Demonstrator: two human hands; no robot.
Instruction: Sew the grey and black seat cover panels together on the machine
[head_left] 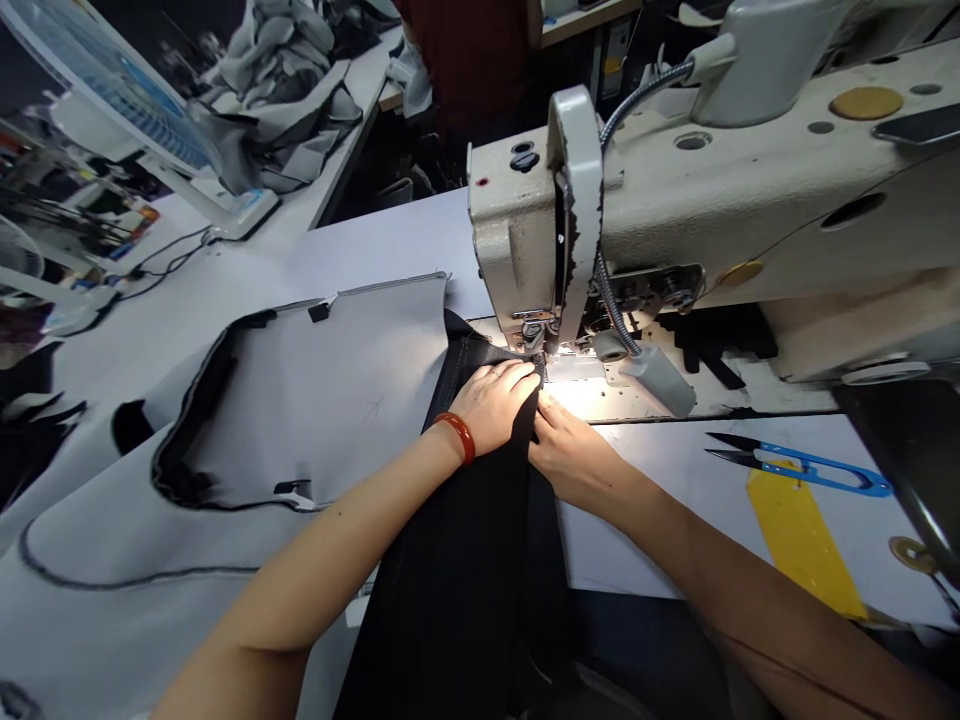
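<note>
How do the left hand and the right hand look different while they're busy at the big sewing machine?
The left hand has a red bangle at its wrist; the right hand has a bare wrist.
The left hand lies palm down on top of the black cloth, while the right hand is at the cloth's right edge.
Both touch the cloth, close in front of the sewing machine.

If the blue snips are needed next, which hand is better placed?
Probably the right hand: the blue snips lie on its side, nearer to it. The left hand is farther off, on the black fabric.
</note>
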